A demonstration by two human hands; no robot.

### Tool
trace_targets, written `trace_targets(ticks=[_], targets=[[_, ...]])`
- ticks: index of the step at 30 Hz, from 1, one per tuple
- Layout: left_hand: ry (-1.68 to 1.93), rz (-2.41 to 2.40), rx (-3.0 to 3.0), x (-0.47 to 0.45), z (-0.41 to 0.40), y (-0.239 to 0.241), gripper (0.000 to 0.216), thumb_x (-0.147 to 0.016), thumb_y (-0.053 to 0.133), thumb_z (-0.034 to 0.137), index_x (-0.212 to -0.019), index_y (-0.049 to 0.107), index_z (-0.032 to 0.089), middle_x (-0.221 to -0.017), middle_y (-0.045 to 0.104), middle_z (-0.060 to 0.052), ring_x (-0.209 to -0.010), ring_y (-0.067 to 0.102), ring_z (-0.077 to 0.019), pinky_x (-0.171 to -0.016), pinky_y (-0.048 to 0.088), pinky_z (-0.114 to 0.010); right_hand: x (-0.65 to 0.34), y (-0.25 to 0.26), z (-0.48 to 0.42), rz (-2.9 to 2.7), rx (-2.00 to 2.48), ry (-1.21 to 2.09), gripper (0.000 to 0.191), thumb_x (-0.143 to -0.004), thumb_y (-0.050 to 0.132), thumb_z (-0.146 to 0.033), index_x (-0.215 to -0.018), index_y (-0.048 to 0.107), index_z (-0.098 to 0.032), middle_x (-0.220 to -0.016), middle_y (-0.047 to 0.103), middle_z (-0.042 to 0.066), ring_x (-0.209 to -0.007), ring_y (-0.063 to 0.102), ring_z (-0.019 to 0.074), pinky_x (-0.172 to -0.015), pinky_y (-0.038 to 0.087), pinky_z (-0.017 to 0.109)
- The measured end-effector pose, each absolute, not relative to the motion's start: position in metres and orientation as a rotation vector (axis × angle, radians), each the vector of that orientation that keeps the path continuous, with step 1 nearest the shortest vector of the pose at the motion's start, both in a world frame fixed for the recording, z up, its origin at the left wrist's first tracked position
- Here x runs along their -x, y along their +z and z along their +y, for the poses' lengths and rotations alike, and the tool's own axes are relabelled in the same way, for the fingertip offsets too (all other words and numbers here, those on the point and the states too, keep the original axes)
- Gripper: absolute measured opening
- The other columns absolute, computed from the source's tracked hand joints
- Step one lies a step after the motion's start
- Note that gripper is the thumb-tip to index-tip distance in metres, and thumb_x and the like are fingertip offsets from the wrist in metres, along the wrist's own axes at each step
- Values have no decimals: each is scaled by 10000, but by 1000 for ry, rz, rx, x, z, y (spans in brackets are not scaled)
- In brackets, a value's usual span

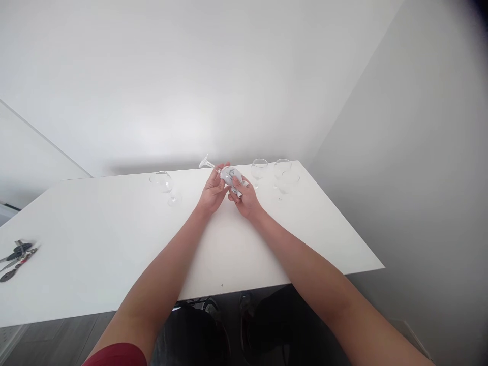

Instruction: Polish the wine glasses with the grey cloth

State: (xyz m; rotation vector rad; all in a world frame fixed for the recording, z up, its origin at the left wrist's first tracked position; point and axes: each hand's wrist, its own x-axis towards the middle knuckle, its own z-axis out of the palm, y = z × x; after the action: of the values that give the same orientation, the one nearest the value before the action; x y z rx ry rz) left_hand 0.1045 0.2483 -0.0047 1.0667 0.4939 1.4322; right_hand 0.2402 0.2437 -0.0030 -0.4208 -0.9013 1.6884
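My left hand [212, 192] and my right hand [246, 199] meet over the far middle of the white table [95, 254]. Together they hold a clear stemmed glass [223, 172] lying tilted, its foot pointing up and to the left. A light grey cloth [233, 181] is stuffed in or wrapped about the bowl, with my right fingers pressed on it. My left fingers grip the glass at the stem end.
One stemmed glass [163, 184] stands left of my hands. Three more glasses [280, 175] stand to the right near the far corner. Several pieces of cutlery [17, 256] lie at the table's left edge. Walls close in behind and right.
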Motion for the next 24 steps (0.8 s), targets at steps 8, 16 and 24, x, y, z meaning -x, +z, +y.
trace_targets(ticks=[8, 16, 24], targets=[[1334, 487, -828, -91, 253, -9, 239, -843, 689, 492, -806, 673, 256, -1168, 729, -65, -1201, 632, -352, -836, 565, -517, -254, 14, 233, -1187, 668, 1282, 402, -781, 805, -553, -998, 700, -232, -611, 526, -50, -423, 397, 69, -384, 332, 239], [1172, 445, -925, -88, 249, -10, 543, -577, 918, 616, -902, 622, 297, -1186, 699, -82, -1116, 655, -319, -650, 555, -324, -248, 16, 222, -1211, 863, 1000, 540, -883, 617, -664, -1278, 599, -296, -912, 688, 46, -807, 658, 219, -574, 498, 298], [896, 443, -946, -78, 257, -18, 546, -648, 877, 571, -1051, 686, 256, -851, 696, -53, -421, 442, -53, -307, 277, -174, -247, 14, 224, -1214, 869, 868, 453, -951, 520, -653, -1213, 620, -297, -1045, 667, 68, -960, 640, 240, -762, 527, 341]])
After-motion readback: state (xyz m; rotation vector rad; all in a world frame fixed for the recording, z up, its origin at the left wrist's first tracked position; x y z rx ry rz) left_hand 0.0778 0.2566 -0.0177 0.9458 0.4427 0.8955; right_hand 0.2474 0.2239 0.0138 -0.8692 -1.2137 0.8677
